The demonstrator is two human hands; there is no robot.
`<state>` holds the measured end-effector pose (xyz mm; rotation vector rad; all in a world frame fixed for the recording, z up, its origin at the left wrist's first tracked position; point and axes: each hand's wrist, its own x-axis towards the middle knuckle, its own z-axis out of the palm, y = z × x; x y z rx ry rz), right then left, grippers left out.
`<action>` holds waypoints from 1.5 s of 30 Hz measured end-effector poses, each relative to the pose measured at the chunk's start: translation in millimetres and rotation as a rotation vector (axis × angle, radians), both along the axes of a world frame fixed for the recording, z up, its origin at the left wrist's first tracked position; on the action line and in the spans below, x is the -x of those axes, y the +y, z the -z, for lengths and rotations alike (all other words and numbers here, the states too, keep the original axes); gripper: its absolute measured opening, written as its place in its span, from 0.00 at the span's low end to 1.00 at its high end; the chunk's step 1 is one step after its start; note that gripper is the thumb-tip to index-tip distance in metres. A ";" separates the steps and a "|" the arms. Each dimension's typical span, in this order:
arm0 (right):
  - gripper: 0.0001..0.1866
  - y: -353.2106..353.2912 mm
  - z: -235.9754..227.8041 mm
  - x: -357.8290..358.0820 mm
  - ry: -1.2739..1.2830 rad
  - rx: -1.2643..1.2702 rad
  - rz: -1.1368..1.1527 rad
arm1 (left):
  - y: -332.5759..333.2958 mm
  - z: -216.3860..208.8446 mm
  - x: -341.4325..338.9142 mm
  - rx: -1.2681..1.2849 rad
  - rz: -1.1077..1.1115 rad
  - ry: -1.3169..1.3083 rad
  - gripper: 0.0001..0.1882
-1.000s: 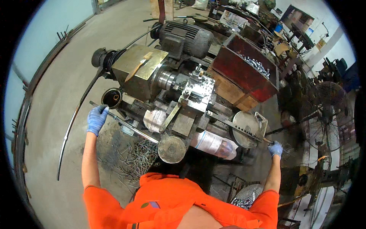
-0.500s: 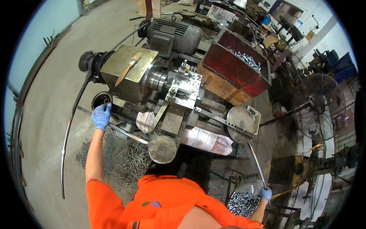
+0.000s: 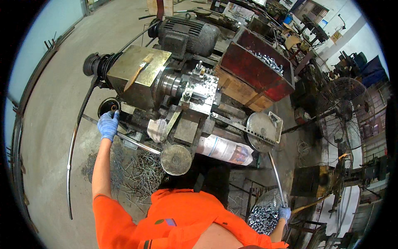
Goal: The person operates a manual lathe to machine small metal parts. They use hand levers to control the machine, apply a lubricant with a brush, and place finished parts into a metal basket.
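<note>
My left hand (image 3: 108, 126), in a blue glove, has its fingers closed at the rim of a round black wheel-like part (image 3: 102, 105) below the headstock. A steel bar (image 3: 141, 144) slants past that hand to a round metal disc (image 3: 175, 160). Over on the right, my gloved right hand (image 3: 285, 213) is closed around the lower end of a long steel lever (image 3: 276, 174). The lever's top end meets a larger round plate (image 3: 259, 124). Between my hands stands a lathe-like machine with a brass-coloured headstock (image 3: 124, 68), a chuck (image 3: 169, 84) and a metal tool block (image 3: 200, 96).
A brush (image 3: 137, 75) lies on the headstock. Behind are a motor (image 3: 188, 37) and a red box (image 3: 253, 66) holding small metal parts. A basket of metal pieces (image 3: 263, 218) sits beside my right hand. Metal shavings (image 3: 147, 172) cover the floor; a fan (image 3: 346, 112) stands at right.
My right hand and the lever's lower end have swung slightly left and toward me. The left hand stays at the black wheel-like part. The whole view has shifted a little.
</note>
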<state>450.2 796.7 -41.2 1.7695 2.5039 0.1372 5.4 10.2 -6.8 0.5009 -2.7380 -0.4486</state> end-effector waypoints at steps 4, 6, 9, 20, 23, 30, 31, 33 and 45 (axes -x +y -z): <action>0.23 7.4 7.1 -8.9 0.008 0.011 0.008 | 1.3 -2.4 -0.1 -0.003 0.019 -0.012 0.19; 0.23 1.1 2.9 -4.3 0.021 0.022 0.016 | 0.3 -2.9 -0.4 0.016 0.016 -0.017 0.19; 0.24 -18.0 -12.7 7.2 0.033 0.032 0.041 | -1.9 -1.9 -0.5 0.027 0.010 -0.023 0.19; 0.23 -10.7 -3.4 1.2 -0.027 0.033 0.107 | -0.6 -2.6 0.9 0.023 -0.001 -0.065 0.20; 0.23 3.6 10.5 -7.7 -0.072 0.021 0.108 | -3.3 1.7 3.3 0.048 0.000 -0.068 0.20; 0.23 -26.4 -6.5 4.1 0.003 -0.009 0.095 | -5.7 4.7 1.9 0.027 0.001 -0.051 0.20; 0.23 -36.7 -17.0 10.7 0.018 0.016 0.092 | -4.7 2.7 0.2 0.017 0.002 -0.045 0.20; 0.23 -43.4 -23.5 12.3 0.042 0.036 0.094 | -2.1 -0.8 -0.2 0.008 0.010 -0.041 0.20; 0.22 -31.3 -4.5 4.2 0.005 0.002 0.115 | -5.0 4.7 1.5 0.043 -0.007 -0.025 0.20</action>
